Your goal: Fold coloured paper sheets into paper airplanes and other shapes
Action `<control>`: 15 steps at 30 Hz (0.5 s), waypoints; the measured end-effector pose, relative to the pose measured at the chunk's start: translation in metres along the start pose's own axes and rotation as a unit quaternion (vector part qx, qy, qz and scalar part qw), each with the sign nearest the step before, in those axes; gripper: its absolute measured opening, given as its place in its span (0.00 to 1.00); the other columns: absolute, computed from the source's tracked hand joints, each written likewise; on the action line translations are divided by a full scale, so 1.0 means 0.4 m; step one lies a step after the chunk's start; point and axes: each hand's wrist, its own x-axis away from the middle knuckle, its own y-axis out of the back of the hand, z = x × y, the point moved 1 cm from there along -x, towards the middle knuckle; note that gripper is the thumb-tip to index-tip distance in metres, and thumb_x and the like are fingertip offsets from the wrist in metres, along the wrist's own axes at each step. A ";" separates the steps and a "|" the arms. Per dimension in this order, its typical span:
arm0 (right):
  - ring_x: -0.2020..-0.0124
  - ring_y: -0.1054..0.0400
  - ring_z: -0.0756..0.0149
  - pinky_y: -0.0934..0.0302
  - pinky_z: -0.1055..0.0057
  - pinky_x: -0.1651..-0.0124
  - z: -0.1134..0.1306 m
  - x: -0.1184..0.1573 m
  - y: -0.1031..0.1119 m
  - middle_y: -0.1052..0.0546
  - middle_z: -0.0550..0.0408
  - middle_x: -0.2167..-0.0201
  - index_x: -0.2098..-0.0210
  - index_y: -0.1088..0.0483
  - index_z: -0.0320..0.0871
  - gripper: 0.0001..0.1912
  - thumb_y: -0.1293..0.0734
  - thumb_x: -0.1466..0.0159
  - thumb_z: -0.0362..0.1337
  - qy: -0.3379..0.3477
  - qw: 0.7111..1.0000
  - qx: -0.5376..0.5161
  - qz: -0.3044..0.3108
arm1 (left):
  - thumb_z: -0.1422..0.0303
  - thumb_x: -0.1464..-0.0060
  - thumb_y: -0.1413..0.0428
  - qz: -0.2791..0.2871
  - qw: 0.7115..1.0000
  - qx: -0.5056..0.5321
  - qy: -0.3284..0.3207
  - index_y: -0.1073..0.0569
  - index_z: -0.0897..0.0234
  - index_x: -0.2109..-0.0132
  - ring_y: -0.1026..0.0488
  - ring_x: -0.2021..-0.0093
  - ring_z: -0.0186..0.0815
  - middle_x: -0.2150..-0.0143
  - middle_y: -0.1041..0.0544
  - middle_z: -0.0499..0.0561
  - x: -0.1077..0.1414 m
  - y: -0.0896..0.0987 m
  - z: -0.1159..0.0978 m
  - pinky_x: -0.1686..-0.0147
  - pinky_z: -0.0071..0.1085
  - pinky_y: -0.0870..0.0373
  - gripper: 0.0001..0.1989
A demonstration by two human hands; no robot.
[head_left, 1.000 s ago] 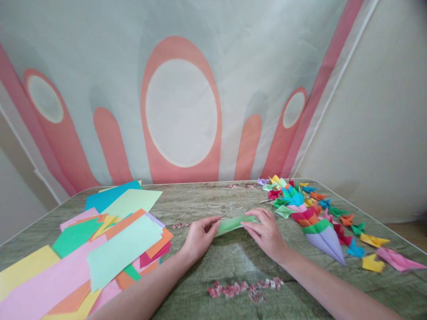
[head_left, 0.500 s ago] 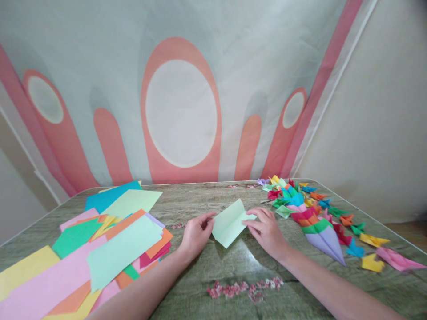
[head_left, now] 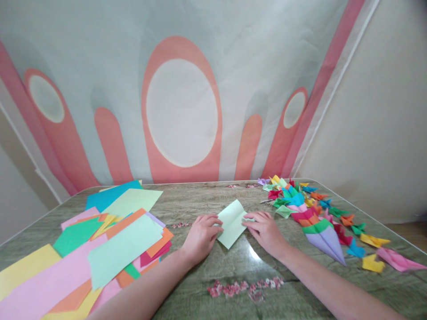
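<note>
A pale green sheet of origami paper (head_left: 231,223) with a crease across it lies at the middle of the table. My left hand (head_left: 202,235) has its curled fingers on the paper's left corner. On the opposite side, my right hand (head_left: 265,231) pinches the right corner between thumb and fingers. The paper's two side corners are hidden under my fingertips. Both wrists rest low, close to the tabletop.
Loose coloured sheets (head_left: 123,253) lie in an overlapping pile on the left. Folded paper pieces (head_left: 373,240) in many colours spread over the right side, beside a stack of nested paper planes (head_left: 322,238). A printed backdrop (head_left: 182,173) stands behind the wooden-patterned table (head_left: 187,284).
My left hand has moved slightly right, and its fingers now reach further over the paper's left corner. The paper lies a little flatter. My right hand stays nearly in place.
</note>
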 end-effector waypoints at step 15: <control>0.53 0.36 0.61 0.43 0.59 0.49 0.078 -0.006 0.015 0.28 0.51 0.54 0.56 0.29 0.48 0.11 0.38 0.38 0.35 0.017 0.994 -0.060 0.092 | 0.77 0.49 0.50 0.058 0.998 -0.033 0.006 0.27 0.59 0.55 0.38 0.47 0.41 0.53 0.27 0.49 0.006 -0.006 -0.007 0.46 0.40 0.42 0.16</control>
